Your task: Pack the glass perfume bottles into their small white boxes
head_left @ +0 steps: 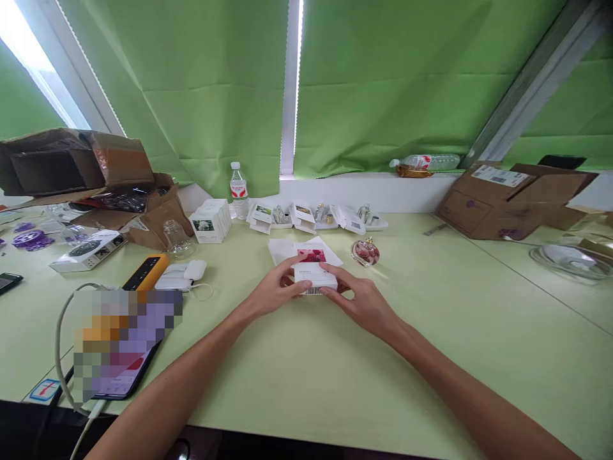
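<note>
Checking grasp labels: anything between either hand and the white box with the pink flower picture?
Nothing visible. The left hand and the right hand both grip the white box directly, one at each side. The round glass bottle sits apart, behind and right of it.

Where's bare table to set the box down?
Bare table lies right of the right hand on the box, up to the carton, and along the front edge. Crowded: left by the phone, and the back row of packs.
</note>
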`<act>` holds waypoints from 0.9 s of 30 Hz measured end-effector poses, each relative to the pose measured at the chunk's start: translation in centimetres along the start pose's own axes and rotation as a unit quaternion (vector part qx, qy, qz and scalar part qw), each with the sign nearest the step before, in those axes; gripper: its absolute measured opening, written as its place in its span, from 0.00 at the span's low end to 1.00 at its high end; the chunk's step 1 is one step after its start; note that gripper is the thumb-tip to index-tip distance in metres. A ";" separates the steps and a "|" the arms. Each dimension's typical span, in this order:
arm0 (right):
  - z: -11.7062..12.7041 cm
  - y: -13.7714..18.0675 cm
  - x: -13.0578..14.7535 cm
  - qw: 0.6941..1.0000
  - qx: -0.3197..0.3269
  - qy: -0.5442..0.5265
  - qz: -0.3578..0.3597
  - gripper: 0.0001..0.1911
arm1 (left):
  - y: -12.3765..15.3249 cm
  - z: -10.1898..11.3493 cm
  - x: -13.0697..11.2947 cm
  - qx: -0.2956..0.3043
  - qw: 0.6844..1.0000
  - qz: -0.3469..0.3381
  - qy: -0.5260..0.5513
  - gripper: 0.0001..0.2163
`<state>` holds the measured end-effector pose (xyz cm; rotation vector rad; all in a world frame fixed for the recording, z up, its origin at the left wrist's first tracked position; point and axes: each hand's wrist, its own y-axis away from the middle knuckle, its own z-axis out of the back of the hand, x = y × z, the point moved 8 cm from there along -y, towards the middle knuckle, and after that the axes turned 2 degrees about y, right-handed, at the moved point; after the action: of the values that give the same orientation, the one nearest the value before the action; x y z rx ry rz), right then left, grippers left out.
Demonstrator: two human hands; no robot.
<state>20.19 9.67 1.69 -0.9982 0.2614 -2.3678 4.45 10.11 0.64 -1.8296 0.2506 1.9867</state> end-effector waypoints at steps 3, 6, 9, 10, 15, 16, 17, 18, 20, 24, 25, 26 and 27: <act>0.0 0.0 0.0 1.000 0.002 0.013 0.002 0.27 | 0.1 0.0 -0.2 -0.001 1.000 -0.003 -0.002 0.29; -0.1 0.0 -0.1 1.000 0.003 0.024 0.002 0.27 | 0.2 0.0 -0.2 -0.006 1.000 0.001 -0.007 0.29; -0.2 0.0 -0.1 1.000 0.005 0.029 -0.002 0.27 | 0.2 0.2 -0.1 -0.011 1.000 0.004 -0.012 0.29; -0.2 0.0 -0.1 1.000 0.005 0.030 -0.004 0.27 | 0.2 0.2 -0.1 -0.013 1.000 0.004 -0.012 0.29; -0.2 0.1 0.0 0.999 0.006 0.031 -0.006 0.27 | 0.2 0.2 0.0 -0.012 1.000 0.007 -0.001 0.30; -0.2 0.1 -0.1 0.999 0.004 0.032 -0.003 0.27 | 0.2 0.2 0.1 -0.014 1.000 0.008 0.001 0.31; -0.1 0.1 -0.1 0.999 0.000 0.034 -0.001 0.27 | 0.2 0.2 0.1 -0.019 1.000 0.009 0.002 0.33; -0.1 0.1 -0.1 0.999 -0.004 0.035 0.002 0.28 | 0.2 0.3 0.2 -0.024 1.000 0.009 0.003 0.34; -0.1 0.0 -0.2 0.999 -0.009 0.035 0.004 0.28 | 0.2 0.5 0.2 -0.036 0.999 0.005 0.008 0.39; -0.2 0.0 -0.2 1.000 -0.012 0.028 0.002 0.28 | 0.2 0.9 0.2 -0.063 0.997 -0.003 0.046 0.49; -0.2 0.0 -0.1 1.000 -0.014 0.027 0.001 0.28 | 0.2 1.1 0.3 -0.071 0.996 -0.001 0.055 0.51; -0.2 0.0 -0.1 1.000 -0.016 0.026 0.002 0.28 | 0.2 1.2 0.2 -0.079 0.995 0.001 0.063 0.51; -0.2 0.0 0.0 0.999 -0.019 0.026 0.002 0.28 | 0.2 1.2 0.1 -0.081 0.994 0.001 0.067 0.49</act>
<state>20.05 9.68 1.54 -0.9529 0.3286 -2.3954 3.26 10.51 0.62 -2.0677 0.1356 1.9376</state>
